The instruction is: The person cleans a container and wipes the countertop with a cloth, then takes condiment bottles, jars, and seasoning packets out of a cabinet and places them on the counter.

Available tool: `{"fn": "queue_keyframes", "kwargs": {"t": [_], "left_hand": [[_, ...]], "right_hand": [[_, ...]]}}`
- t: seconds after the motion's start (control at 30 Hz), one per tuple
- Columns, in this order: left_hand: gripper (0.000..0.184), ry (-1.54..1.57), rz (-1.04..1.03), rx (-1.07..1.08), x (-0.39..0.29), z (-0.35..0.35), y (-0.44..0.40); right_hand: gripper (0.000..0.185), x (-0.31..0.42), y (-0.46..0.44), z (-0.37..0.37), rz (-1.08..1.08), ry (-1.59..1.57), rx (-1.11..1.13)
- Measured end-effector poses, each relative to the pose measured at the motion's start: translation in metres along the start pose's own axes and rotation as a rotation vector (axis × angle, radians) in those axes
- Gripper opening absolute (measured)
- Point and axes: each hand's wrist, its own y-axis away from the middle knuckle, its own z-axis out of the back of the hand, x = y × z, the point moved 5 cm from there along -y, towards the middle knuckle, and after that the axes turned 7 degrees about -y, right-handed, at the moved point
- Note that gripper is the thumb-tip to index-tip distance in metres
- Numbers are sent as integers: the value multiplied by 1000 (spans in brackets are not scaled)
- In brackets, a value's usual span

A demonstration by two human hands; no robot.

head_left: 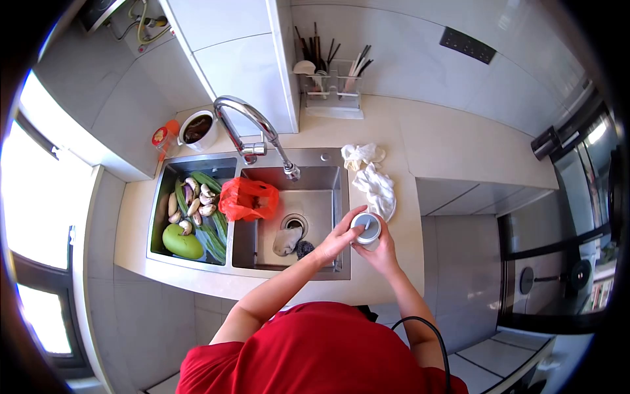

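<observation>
- White canister with grey lid: it was held above the pale worktop, at about 3 o'clock from the sink drain.
- Left hand: its fingers gripped the 9 o'clock side of the canister, presumably to steady the top.
- Right hand: its fingers cupped the body from 4 o'clock, probably bearing the weight.
- Orientation: the lid faced upward, toward the wearer; the long axis, foreshortened, seemed near upright, the body showing slightly toward 6 o'clock.
- White cloths: these lay at 12 o'clock from the canister, perhaps for ready reach.
- Red plastic bag: it sat across the basin divider, at 10 o'clock from the drain, perhaps so drips fell inside.
</observation>
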Motion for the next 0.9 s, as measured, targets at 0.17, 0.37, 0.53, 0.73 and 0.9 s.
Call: {"fn": "queue_keyframes", "kwargs": {"t": [0.17, 0.37, 0.53, 0.73, 0.9], "left_hand": [[63, -84, -116, -228, -31, 31, -5], [59, -271, -289, -433, -77, 91, -30], [28, -293, -356, -805, -107, 149, -2], [17, -586, 38, -802, 5, 228, 58], [37, -932, 512, -505, 149, 253, 68]], "right_hand": [[79, 2, -50, -24, 64, -101, 111], [80, 2, -135, -58, 169, -115, 143], [76, -36, -213, -88, 139, -220, 85], [76, -95, -282, -116, 185, -109, -8], [76, -118, -308, -140, 181, -34, -49]]}}
